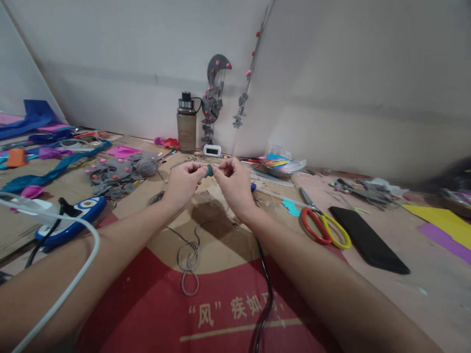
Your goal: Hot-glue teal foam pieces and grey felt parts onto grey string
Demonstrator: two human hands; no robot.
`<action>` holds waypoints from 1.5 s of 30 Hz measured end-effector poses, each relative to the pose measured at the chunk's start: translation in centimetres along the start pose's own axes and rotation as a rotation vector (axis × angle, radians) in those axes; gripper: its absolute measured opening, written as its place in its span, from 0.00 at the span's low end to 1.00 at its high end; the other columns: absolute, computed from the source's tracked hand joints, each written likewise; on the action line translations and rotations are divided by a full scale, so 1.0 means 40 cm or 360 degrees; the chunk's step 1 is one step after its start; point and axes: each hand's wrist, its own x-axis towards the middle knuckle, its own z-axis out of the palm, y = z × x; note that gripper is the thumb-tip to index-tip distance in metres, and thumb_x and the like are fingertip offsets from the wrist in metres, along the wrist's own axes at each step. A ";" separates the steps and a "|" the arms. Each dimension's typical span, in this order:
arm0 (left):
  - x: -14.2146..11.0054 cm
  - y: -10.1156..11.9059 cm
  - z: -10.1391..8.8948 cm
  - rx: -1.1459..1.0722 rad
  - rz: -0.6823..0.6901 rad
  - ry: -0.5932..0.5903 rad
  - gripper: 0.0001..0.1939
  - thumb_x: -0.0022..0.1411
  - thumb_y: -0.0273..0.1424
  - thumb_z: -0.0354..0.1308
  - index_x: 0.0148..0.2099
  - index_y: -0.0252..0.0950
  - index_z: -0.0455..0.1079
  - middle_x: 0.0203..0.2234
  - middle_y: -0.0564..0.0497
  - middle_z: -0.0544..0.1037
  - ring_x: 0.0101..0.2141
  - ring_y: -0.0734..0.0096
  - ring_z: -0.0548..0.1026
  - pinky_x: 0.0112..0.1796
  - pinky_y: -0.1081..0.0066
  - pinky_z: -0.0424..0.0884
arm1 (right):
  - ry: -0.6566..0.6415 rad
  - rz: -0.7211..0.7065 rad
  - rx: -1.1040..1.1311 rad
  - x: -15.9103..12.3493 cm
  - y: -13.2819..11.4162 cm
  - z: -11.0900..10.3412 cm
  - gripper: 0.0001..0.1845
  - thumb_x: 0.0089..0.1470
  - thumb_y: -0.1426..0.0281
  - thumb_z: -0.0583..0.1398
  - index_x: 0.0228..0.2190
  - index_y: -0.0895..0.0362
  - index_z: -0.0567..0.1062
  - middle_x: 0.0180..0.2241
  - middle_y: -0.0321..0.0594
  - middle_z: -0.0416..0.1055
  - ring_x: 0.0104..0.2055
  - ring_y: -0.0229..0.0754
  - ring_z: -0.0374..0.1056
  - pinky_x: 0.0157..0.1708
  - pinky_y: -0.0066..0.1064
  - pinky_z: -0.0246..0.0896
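Both hands are raised over the middle of the table with their fingertips almost meeting. Between them sits a small teal piece (209,170), too small to tell its kind. My left hand (185,182) pinches it from the left between thumb and forefinger. My right hand (234,182) is closed in a pinch at its right side. Grey yarn (189,262) lies in loose loops below the hands, and some more grey yarn (157,197) bunches beside my left wrist. Whether that yarn runs up to the teal piece is hard to make out.
Red-and-yellow scissors (324,226) and a black phone-like slab (368,240) lie at right. A bottle (187,127) and a small white clock-like display (212,150) stand behind. A grey yarn ball (147,164) and a blue power strip (75,223) are left. A white cable (91,235) crosses my left forearm.
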 end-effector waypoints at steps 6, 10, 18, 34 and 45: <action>-0.002 -0.002 0.003 -0.0115 -0.0063 -0.0038 0.11 0.49 0.36 0.60 0.33 0.33 0.72 0.17 0.57 0.63 0.17 0.81 0.57 0.18 0.77 0.48 | -0.0080 0.0070 0.0149 0.001 -0.001 0.001 0.12 0.47 0.64 0.59 0.33 0.58 0.74 0.19 0.28 0.53 0.22 0.32 0.50 0.23 0.27 0.45; -0.002 -0.001 0.003 -0.0117 -0.0063 -0.0026 0.12 0.49 0.36 0.60 0.33 0.33 0.71 0.17 0.56 0.64 0.17 0.82 0.58 0.18 0.77 0.49 | -0.0131 0.0114 0.0234 0.001 0.008 0.006 0.12 0.48 0.65 0.58 0.31 0.58 0.77 0.19 0.30 0.59 0.22 0.32 0.51 0.23 0.27 0.46; -0.003 -0.009 0.003 -0.0097 -0.0025 -0.0024 0.11 0.51 0.36 0.60 0.34 0.33 0.71 0.18 0.56 0.64 0.18 0.82 0.57 0.18 0.78 0.48 | -0.0132 0.0207 0.0360 0.004 0.020 0.011 0.14 0.45 0.63 0.60 0.31 0.60 0.78 0.21 0.34 0.67 0.23 0.32 0.54 0.24 0.27 0.47; 0.001 -0.038 0.001 0.0042 0.0081 -0.0047 0.12 0.51 0.37 0.58 0.35 0.34 0.71 0.18 0.56 0.67 0.19 0.79 0.60 0.20 0.77 0.54 | -0.0163 0.0305 0.0451 -0.004 0.043 0.022 0.12 0.42 0.63 0.61 0.28 0.58 0.76 0.20 0.31 0.64 0.21 0.31 0.52 0.23 0.25 0.48; 0.015 -0.091 -0.007 -0.0140 -0.0276 -0.0275 0.16 0.48 0.39 0.62 0.35 0.32 0.72 0.14 0.57 0.66 0.13 0.84 0.55 0.15 0.79 0.47 | -0.0086 0.0493 0.0511 -0.017 0.087 0.040 0.12 0.39 0.65 0.61 0.26 0.61 0.74 0.25 0.35 0.70 0.26 0.33 0.60 0.29 0.26 0.55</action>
